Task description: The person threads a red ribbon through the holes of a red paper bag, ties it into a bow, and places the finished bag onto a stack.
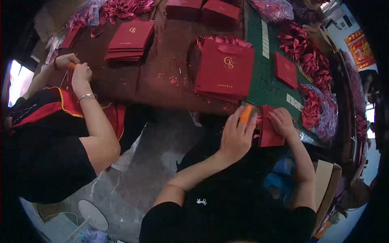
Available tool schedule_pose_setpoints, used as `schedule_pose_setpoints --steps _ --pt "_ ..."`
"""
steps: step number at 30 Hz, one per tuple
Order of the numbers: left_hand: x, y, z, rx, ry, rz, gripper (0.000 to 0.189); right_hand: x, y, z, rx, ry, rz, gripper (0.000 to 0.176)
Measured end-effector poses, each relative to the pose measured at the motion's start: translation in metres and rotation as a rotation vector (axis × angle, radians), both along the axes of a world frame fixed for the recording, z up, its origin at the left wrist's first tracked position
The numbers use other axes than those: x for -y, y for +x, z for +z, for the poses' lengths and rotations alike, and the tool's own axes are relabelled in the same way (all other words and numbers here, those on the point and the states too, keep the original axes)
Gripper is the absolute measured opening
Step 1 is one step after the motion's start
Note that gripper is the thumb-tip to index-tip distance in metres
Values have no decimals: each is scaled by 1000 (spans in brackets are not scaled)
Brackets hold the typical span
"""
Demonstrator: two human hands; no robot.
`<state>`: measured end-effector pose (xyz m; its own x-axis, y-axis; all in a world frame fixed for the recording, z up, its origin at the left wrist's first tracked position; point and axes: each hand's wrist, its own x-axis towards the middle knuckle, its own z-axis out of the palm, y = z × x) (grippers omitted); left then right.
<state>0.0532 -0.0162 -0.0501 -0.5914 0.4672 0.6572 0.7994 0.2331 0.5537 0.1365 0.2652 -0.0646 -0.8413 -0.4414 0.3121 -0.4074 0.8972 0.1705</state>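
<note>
My left hand (236,137) is closed around a tool with an orange handle (245,114); its working end is blurred and I cannot make it out. Right beside it, my right hand (282,122) grips the top of a small red paper bag (270,137), its fingers bent over the edge. A bit of ribbon shows at the bag between the two hands. Just beyond them lies a stack of larger red gift bags (225,75) with gold lettering and ribbon handles.
A co-worker's hands (82,75) hold an orange-handled thin tool at the left. More red bags (131,38) are stacked across the table. Red ribbon bundles (316,60) and a single bag (285,69) lie on the green mat (259,87). A cardboard box (327,178) stands at right.
</note>
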Motion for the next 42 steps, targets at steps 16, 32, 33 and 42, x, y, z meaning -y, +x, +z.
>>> schedule_pose_setpoints --steps 16,32,33,42 --pt "-103 18 -20 -157 -757 -183 57 42 15 50 157 -214 -626 20" --pt "-100 14 -27 -76 -473 -190 53 61 97 80 1109 -1570 -704 13" --pt "-101 12 -29 -50 -439 -225 55 64 93 70 958 -1691 -448 17" --pt "-51 4 -15 -203 -193 -58 30 70 38 14 24 -1859 -593 11"
